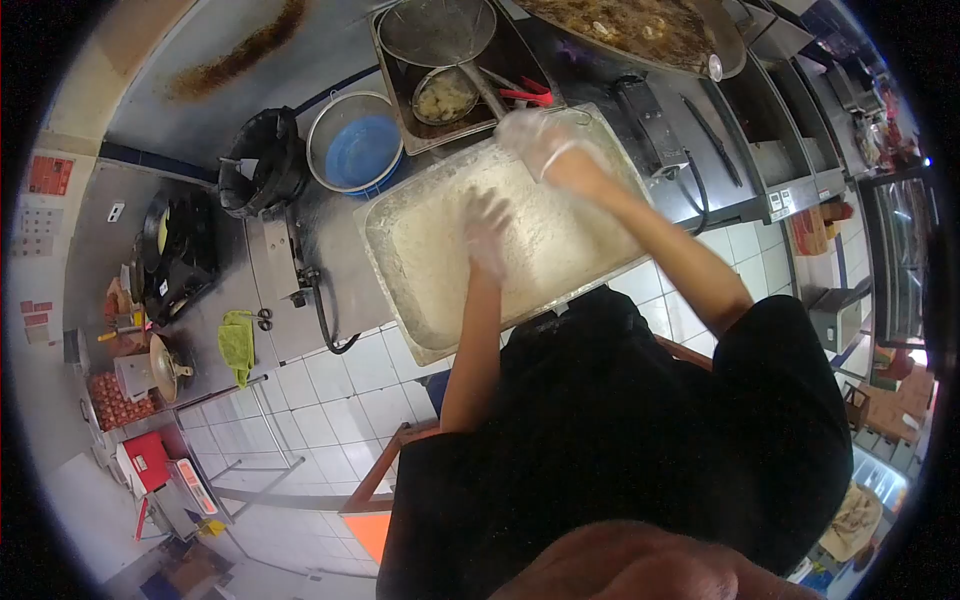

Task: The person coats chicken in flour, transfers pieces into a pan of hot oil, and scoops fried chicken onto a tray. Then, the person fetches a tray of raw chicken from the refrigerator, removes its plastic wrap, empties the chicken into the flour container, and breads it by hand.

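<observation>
A large metal tray (374,232) holds a layer of white flour-like powder (430,260). My left hand (487,235), in a clear glove dusted with powder, is over the left-middle of the powder with its fingers spread, holding nothing visible. At the tray's far edge is my right hand (535,140), also in a clear glove and smeared by motion. The handle of a large mesh strainer (437,30) ends close beside it; whether the fingers grip that handle cannot be made out.
Beyond the tray, a dark pan (545,60) carries the strainer, a smaller strainer with pale bits (445,97) and red-handled tongs (530,93). A wide wok of bubbling oil (640,25) sits at upper right. A blue basin (362,150) and black-lined bin (262,165) stand left.
</observation>
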A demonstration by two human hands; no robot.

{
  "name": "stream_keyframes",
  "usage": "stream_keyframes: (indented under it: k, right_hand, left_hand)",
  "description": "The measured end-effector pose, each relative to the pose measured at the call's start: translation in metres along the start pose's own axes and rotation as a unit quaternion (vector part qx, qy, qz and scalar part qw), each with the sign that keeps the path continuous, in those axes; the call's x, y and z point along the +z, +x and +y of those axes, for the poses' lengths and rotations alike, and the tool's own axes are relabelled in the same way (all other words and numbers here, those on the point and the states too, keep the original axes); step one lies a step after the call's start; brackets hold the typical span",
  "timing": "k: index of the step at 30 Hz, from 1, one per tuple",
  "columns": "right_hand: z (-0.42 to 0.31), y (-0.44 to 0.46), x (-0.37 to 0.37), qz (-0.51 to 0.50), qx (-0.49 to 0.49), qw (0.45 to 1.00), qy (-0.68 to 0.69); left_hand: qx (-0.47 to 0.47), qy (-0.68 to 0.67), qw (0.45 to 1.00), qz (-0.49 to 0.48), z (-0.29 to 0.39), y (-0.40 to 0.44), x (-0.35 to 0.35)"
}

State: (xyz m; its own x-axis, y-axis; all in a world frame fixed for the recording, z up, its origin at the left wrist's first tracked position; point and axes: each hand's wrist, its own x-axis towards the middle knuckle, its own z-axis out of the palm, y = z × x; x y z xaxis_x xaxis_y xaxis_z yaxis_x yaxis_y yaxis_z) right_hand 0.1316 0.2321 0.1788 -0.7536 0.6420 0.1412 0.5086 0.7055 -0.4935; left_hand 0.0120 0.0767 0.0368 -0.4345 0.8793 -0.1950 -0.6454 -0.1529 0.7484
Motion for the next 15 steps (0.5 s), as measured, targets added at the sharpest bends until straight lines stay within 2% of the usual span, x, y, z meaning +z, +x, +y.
stream_keyframes:
  k: [1,2,3,4,5,6,8,9,11,12,15]
  right_hand:
    - [0.002,0.016,-0.028,0.001,0.062,0.996,-0.058]
    - [0.004,0.031,-0.046,0.0,0.141,0.975,-0.174]
    - [0.031,0.035,-0.044,-0.017,0.142,0.965,-0.22]
    - [0.056,0.04,-0.042,-0.034,0.143,0.953,-0.264]
    - [0.061,0.042,-0.043,-0.023,0.185,0.956,-0.226]
    - [0.069,0.045,-0.039,-0.066,0.184,0.965,-0.178]
    - [0.089,0.056,-0.027,-0.149,0.181,0.969,-0.083]
    - [0.094,0.061,-0.022,-0.172,0.209,0.962,0.034]
    - [0.1,0.071,-0.011,-0.208,0.257,0.904,0.271]
    - [0.099,0.077,-0.012,-0.265,0.284,0.838,0.384]
    - [0.105,0.085,0.008,-0.239,0.204,0.881,0.355]
  left_hand:
    - [-0.036,-0.005,0.999,-0.027,-0.007,0.007,0.013]
    - [-0.097,-0.025,0.995,-0.029,0.001,0.008,0.038]
    - [-0.158,-0.045,0.986,-0.03,0.009,0.009,0.059]
    - [-0.173,-0.074,0.98,-0.06,0.005,0.017,0.065]
    - [-0.186,-0.104,0.973,-0.091,0.003,0.027,0.072]
    - [-0.202,-0.132,0.963,-0.121,0.002,0.034,0.074]
    - [-0.198,-0.072,0.974,-0.08,-0.002,0.046,0.066]
    - [-0.196,-0.042,0.978,-0.061,-0.002,0.052,0.064]
    - [-0.175,-0.012,0.985,-0.001,0.026,0.044,0.073]
    - [-0.166,0.004,0.986,0.03,0.037,0.039,0.073]
    - [-0.112,0.085,0.989,0.041,0.048,0.038,0.054]
